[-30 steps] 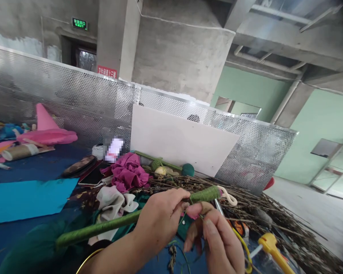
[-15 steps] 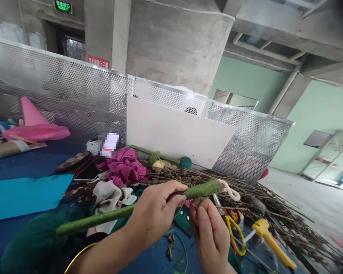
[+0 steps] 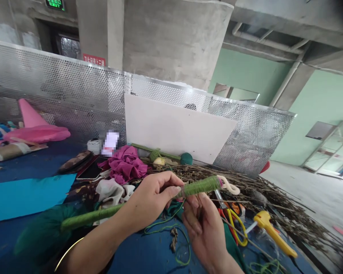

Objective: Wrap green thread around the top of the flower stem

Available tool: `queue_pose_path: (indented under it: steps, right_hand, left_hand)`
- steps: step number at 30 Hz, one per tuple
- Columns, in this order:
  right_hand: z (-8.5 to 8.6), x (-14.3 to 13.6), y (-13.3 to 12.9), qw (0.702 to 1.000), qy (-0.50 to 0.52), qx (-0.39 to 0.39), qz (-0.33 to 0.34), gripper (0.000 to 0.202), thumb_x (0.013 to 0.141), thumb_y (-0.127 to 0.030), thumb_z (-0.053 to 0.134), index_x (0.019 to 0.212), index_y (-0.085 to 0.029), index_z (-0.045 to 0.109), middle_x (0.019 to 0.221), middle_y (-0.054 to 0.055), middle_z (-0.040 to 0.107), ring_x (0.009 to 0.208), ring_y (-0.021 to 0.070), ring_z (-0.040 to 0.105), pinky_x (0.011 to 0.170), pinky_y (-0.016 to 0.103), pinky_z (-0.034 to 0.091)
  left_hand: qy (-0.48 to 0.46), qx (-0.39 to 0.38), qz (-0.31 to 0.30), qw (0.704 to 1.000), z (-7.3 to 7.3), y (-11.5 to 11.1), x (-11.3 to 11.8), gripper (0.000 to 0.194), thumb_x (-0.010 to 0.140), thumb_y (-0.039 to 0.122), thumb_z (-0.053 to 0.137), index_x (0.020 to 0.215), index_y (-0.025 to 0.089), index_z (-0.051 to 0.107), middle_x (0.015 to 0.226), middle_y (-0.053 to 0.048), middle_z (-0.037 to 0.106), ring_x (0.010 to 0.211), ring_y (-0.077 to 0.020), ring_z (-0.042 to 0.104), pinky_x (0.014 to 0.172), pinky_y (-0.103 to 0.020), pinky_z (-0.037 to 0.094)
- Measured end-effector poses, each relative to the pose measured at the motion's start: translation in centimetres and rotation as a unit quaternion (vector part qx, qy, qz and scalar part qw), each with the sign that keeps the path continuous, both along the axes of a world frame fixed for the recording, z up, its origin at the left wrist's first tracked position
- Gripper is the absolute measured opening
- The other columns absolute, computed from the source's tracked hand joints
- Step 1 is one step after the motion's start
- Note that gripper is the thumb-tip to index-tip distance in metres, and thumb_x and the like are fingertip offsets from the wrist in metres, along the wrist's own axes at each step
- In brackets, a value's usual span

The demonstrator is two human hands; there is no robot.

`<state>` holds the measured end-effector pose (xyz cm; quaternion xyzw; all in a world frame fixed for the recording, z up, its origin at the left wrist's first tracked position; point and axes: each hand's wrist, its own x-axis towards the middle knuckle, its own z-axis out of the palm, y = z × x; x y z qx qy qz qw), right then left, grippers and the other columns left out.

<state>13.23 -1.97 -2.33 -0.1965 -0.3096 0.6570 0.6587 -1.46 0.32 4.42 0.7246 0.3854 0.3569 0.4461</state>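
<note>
A stick wrapped in green yarn [image 3: 202,186] runs from lower left to upper right and has a cream loop [image 3: 231,185] at its right end. My left hand [image 3: 151,201] is closed around the stick, thumb and fingers pinching it near the middle. Just below the wrapped end, my right hand [image 3: 204,228] has its fingers curled against the stick's underside; whether they pinch the yarn is hidden. A loose green yarn strand [image 3: 185,243] hangs down onto the blue table. Dark green netting [image 3: 42,232] surrounds the stick's lower left end.
Yellow-handled scissors [image 3: 237,228] and a yellow glue gun [image 3: 276,234] lie at the right, by dry twigs [image 3: 291,220]. Magenta cloth [image 3: 127,163], a phone [image 3: 90,171] and a blue sheet [image 3: 28,196] are at the left. A white board [image 3: 177,127] stands behind.
My right hand has moved left and up under the stick, its fingers turned more inward. The stick's loop end has dropped slightly from view height, and more loose yarn shows below.
</note>
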Motion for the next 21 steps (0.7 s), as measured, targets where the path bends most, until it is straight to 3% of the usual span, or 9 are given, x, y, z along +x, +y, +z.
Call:
queue_pose_path:
  steps: [2, 5, 10, 13, 16, 18, 21]
  right_hand:
    - [-0.1, 0.5, 0.4, 0.996, 0.046, -0.039, 0.072, 0.027, 0.081, -0.032, 0.067, 0.064, -0.016, 0.052, 0.053, -0.009, 0.043, 0.035, 0.0005, 0.014, 0.032, 0.014, 0.020]
    - [-0.2, 1.3, 1.3, 0.988, 0.065, -0.061, 0.123, 0.023, 0.076, -0.025, 0.070, 0.064, -0.015, 0.053, 0.052, -0.008, 0.046, 0.034, -0.0011, 0.010, 0.030, 0.011, 0.018]
    - [0.3, 2.5, 2.3, 0.987, 0.045, -0.067, 0.142, 0.013, 0.077, -0.022, 0.071, 0.075, -0.012, 0.061, 0.045, -0.012, 0.034, 0.036, -0.0004, 0.008, 0.031, 0.009, 0.019]
    - [0.8, 3.4, 2.5, 0.988, -0.004, -0.070, 0.140, 0.019, 0.077, -0.027, 0.073, 0.081, -0.010, 0.065, 0.048, -0.011, 0.039, 0.037, -0.0007, 0.011, 0.031, 0.008, 0.019]
    - [1.1, 4.2, 2.6, 0.986, -0.066, -0.070, 0.138, 0.020, 0.072, -0.026, 0.077, 0.072, -0.011, 0.064, 0.063, -0.005, 0.055, 0.038, -0.0016, 0.020, 0.030, 0.009, 0.018]
    - [1.1, 4.5, 2.8, 0.982, -0.089, -0.071, 0.150, 0.022, 0.069, -0.024, 0.078, 0.064, -0.011, 0.061, 0.069, -0.002, 0.059, 0.040, -0.0007, 0.029, 0.030, 0.010, 0.020]
    - [1.0, 4.6, 2.9, 0.977, -0.115, -0.058, 0.168, 0.028, 0.066, -0.027, 0.081, 0.057, -0.011, 0.060, 0.063, -0.002, 0.054, 0.047, 0.0047, 0.044, 0.038, 0.014, 0.038]
  left_hand:
    - [0.003, -0.013, -0.007, 1.000, 0.1, -0.1, 0.2, 0.017, 0.088, 0.026, 0.051, 0.090, 0.014, 0.062, 0.062, 0.004, 0.051, 0.054, -0.0101, 0.042, 0.051, -0.022, 0.032]
    - [-0.001, -0.041, -0.016, 0.999, -0.1, -0.1, 0.5, 0.014, 0.084, 0.024, 0.053, 0.088, 0.014, 0.062, 0.066, 0.002, 0.057, 0.052, -0.0092, 0.042, 0.049, -0.022, 0.031]
    - [-0.010, -0.060, -0.031, 0.998, -1.0, 0.4, 0.9, 0.014, 0.081, 0.026, 0.056, 0.085, 0.014, 0.063, 0.073, -0.002, 0.065, 0.052, -0.0096, 0.044, 0.050, -0.023, 0.033]
    - [-0.005, -0.072, -0.049, 0.996, -1.5, 0.7, 1.0, 0.014, 0.081, 0.026, 0.057, 0.086, 0.014, 0.064, 0.072, -0.002, 0.065, 0.053, -0.0098, 0.045, 0.050, -0.023, 0.035]
    - [0.007, -0.086, -0.072, 0.994, -1.8, 0.8, 1.1, 0.014, 0.082, 0.026, 0.057, 0.084, 0.014, 0.063, 0.073, -0.002, 0.066, 0.054, -0.0098, 0.047, 0.052, -0.023, 0.037]
    - [0.018, -0.099, -0.084, 0.991, -1.9, 0.7, 1.2, 0.015, 0.082, 0.027, 0.058, 0.082, 0.013, 0.063, 0.072, -0.002, 0.066, 0.053, -0.0093, 0.048, 0.053, -0.023, 0.038]
    - [0.024, -0.132, -0.111, 0.985, -2.1, 0.8, 1.5, 0.016, 0.081, 0.026, 0.058, 0.086, 0.012, 0.065, 0.071, -0.002, 0.067, 0.052, -0.0088, 0.048, 0.053, -0.022, 0.040]
